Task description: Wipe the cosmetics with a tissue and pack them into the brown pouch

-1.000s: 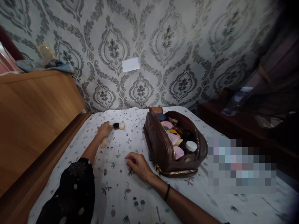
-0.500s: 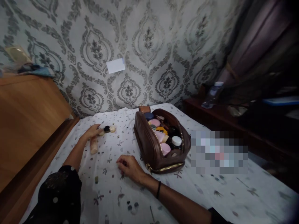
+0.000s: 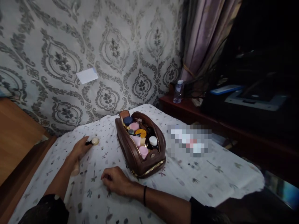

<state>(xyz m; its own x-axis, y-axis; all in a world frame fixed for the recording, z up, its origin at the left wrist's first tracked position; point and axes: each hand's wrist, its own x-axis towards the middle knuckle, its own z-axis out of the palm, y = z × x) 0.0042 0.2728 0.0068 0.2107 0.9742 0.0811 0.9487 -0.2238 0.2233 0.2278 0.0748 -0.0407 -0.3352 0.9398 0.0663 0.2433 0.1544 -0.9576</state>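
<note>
My left hand (image 3: 80, 147) lies low on the bed at the left, its fingers bent down over a small dark jar (image 3: 89, 143). A small round cream-coloured jar (image 3: 95, 141) sits just beyond the fingertips. Partly hidden under my left forearm are a beige bottle (image 3: 76, 168) and a slim white tube (image 3: 68, 193). My right hand (image 3: 116, 181) rests on the sheet with loosely curled fingers and nothing visible in them. Beside it stands an unzipped brown cosmetic bag (image 3: 127, 152), filled with jars and tubes, among them a pink-lidded jar (image 3: 143, 152) and a white-capped one (image 3: 153, 141).
A patterned white sheet (image 3: 187, 186) covers the bed. Right of the bag, one area is pixelated. A plastic bottle (image 3: 178, 92) stands on the dark red ledge (image 3: 184, 109) at the back right. Wooden furniture (image 3: 18, 137) borders the left side, and patterned wallpaper the back.
The view has swung to the right, so the bag and hands appear further left. My left hand now covers more of the row of small jars. My right hand stays curled on the sheet.
</note>
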